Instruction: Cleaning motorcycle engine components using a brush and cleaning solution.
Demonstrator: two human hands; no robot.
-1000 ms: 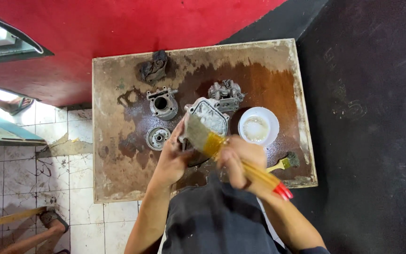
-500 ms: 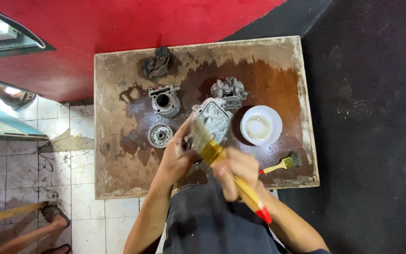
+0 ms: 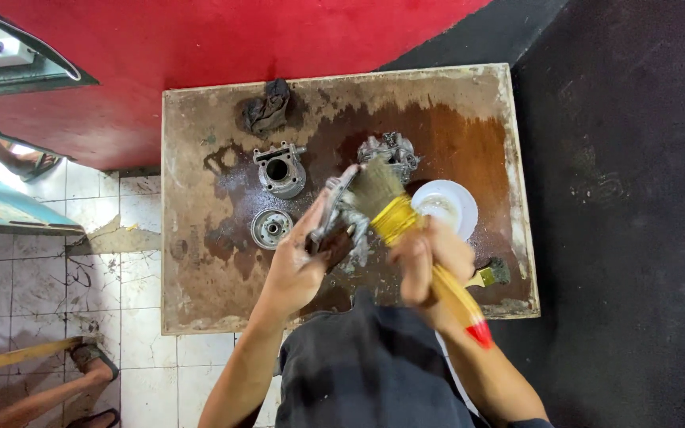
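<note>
My left hand (image 3: 299, 265) grips a grey metal engine cover (image 3: 334, 210), tilted on edge over the wet wooden board (image 3: 200, 293). My right hand (image 3: 430, 261) holds a wide paintbrush (image 3: 394, 214) with a yellow band and a red-tipped wooden handle. Its bristles rest against the cover's upper right side. A white bowl (image 3: 453, 208) of pale liquid sits just right of the brush, partly hidden by it.
On the board lie a metal cylinder block (image 3: 281, 170), a round metal disc part (image 3: 270, 228), a cylinder head (image 3: 394, 150), a dark rag (image 3: 263, 108) and a small yellow-handled brush (image 3: 489, 275). Another person's foot in a sandal (image 3: 89, 368) is at lower left on the tiled floor.
The cover has been turned from face-up to standing on edge in my left hand. The brush swung up and right, its bristles now at the cover's upper right.
</note>
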